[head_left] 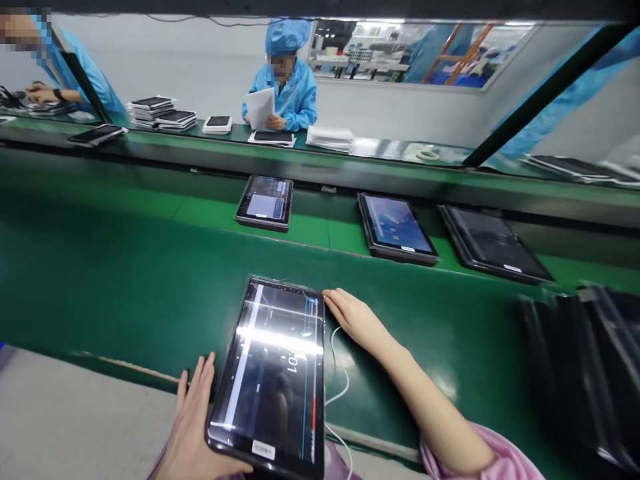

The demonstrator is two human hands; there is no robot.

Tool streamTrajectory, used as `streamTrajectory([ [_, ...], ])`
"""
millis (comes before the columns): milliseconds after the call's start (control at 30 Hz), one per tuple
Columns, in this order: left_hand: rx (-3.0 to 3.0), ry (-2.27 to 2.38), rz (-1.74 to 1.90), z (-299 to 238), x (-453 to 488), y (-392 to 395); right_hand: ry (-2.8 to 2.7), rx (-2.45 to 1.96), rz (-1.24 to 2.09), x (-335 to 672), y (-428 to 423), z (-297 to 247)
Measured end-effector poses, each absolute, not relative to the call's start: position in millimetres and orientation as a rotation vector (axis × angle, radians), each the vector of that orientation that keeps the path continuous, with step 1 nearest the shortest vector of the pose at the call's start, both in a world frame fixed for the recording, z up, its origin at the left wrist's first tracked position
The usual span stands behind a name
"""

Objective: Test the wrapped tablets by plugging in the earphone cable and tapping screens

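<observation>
A lit tablet (273, 373) lies lengthwise before the person, its near end over the front edge of the green desk (125, 287) and its far end resting on the desk surface. The left hand (193, 427) cups the tablet's near left corner, fingers flat along the left edge and thumb under the bottom edge, so it has hold of the tablet. The right hand (350, 317) lies nearly flat and loosely open, fingertips touching the far right corner of the tablet; it grips nothing. A thin white cable (337, 373) runs along the tablet's right side, looping over the desk and down past the front edge; where it plugs in cannot be made out.

The screen is on, showing lines and some digits under a strong glare, so this tablet looks to be mid-check: powered and in hand, not yet passed on. Beyond it, on the raised green strip, three more tablets lie well apart: one with a lit screen (265, 202), a second lit one (397, 228), and a dark one (493, 243). At the right a blurred stack of dark tablets (580, 367) stands, seemingly waiting. Across the far shelf a co-worker in blue (285, 87) holds a white sheet, with stacked tablets (160, 112) beside.
</observation>
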State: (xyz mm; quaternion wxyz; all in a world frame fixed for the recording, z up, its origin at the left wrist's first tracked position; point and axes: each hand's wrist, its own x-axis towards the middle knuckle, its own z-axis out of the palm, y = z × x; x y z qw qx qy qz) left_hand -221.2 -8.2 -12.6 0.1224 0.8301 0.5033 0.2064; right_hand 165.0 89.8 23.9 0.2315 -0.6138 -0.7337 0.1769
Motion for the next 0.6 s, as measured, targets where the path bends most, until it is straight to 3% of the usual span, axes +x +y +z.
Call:
streamTrajectory([
  [200, 2.449, 1.305, 0.623, -16.9, -228.5, -4.0, -1.973, -1.701, 0.584, 165.7, 98.7, 24.8],
  [333, 1.596, 1.467, 0.785, -4.9, -228.6, -13.7, -1.833, -1.742, 0.651, 164.2, 99.3, 24.1],
  [467, 0.600, 1.206, 0.871, 15.8, -220.1, -13.1, -1.745, -1.642, 0.755, 169.4, 95.3, 30.1],
  [600, 0.253, 1.100, 0.759, 23.1, -210.2, -3.1, -1.661, -1.533, 0.833, 173.0, 87.7, 35.8],
])
